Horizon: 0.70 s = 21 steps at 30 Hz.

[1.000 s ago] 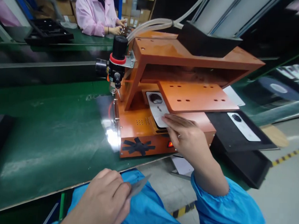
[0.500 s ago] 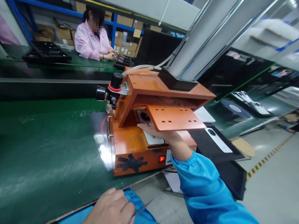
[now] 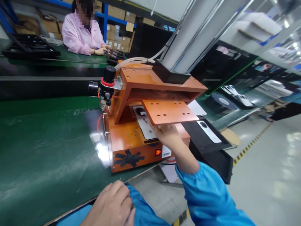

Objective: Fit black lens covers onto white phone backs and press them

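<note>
My right hand (image 3: pixel 168 135) reaches under the raised orange plate (image 3: pixel 169 115) of a bench press (image 3: pixel 130 127). Its fingers are mostly hidden there, beside the right edge of a white phone back cover (image 3: pixel 148 130) with a dark round camera area. The cover lies on the press bed; whether the fingers grip anything cannot be seen. Low in front of me, my left hand (image 3: pixel 112 205) is closed, back upward, over my blue-clad lap. A thin pointed metal tool showed from this hand a moment earlier; its tip is hidden now.
A black tray (image 3: pixel 206 143) right of the press carries another white phone back cover (image 3: pixel 210 132). A pressure regulator (image 3: pixel 108 80) juts from the press's left side. Across the green bench (image 3: pixel 40 148) sits a co-worker in pink (image 3: pixel 77 36). A lit red switch (image 3: pixel 158 152) is on the press front.
My right hand has shifted right across the phone back cover, uncovering more of it. The pointed tool's tip has gone from sight at my left hand. The whole view has shifted slightly.
</note>
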Each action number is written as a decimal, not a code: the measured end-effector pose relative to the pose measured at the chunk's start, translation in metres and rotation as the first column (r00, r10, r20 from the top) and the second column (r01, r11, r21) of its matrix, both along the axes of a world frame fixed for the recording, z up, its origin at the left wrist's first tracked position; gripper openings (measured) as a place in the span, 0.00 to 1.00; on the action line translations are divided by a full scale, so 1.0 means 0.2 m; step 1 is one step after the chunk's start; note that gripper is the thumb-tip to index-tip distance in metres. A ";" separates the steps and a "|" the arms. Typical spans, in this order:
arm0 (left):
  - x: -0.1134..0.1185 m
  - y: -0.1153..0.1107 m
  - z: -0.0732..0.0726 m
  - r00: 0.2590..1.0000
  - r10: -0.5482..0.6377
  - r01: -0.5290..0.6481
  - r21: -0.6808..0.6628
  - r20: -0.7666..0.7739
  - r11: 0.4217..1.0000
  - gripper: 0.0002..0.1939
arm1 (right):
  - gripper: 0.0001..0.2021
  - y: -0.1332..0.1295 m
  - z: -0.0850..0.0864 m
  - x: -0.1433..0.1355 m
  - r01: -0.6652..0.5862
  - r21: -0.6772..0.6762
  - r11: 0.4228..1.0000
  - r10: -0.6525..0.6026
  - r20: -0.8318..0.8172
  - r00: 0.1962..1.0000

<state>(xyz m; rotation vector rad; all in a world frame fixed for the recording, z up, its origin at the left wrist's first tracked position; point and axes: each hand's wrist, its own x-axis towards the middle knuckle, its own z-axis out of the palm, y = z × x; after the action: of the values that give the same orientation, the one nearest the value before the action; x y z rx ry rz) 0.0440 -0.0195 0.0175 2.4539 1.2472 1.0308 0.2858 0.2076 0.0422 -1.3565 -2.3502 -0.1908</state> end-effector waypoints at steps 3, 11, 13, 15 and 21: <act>0.00 -0.01 0.01 0.999 0.020 -0.020 0.007 -0.039 1.000 0.11 | 0.20 -0.22 0.01 -0.04 0.001 0.036 0.999 -0.002 0.022 1.000; -0.01 0.04 0.07 0.987 0.017 -0.013 0.020 -0.162 1.000 0.11 | 0.34 -0.34 0.04 -0.15 -0.019 -0.061 0.998 0.022 0.061 0.998; -0.01 0.04 0.07 0.979 0.038 -0.033 0.030 -0.198 0.999 0.11 | 0.33 -0.36 0.03 -0.11 -0.063 -0.046 0.997 0.063 -0.015 0.998; -0.01 0.04 0.05 0.965 0.060 -0.055 0.025 -0.254 0.998 0.11 | 0.30 -0.43 -0.03 -0.03 -0.076 0.063 0.995 0.083 -0.130 0.988; 0.01 0.08 -0.03 0.891 0.102 -0.087 0.055 -0.443 0.995 0.08 | 0.19 -0.56 -0.33 0.34 0.319 0.322 0.891 -0.181 -0.393 0.902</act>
<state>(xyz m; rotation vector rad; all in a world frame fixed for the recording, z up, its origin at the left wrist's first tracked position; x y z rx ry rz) 0.0457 -0.0032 0.0108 2.7803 1.4984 0.5159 0.3545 0.0965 -0.0235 -1.3643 -1.7240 -0.4197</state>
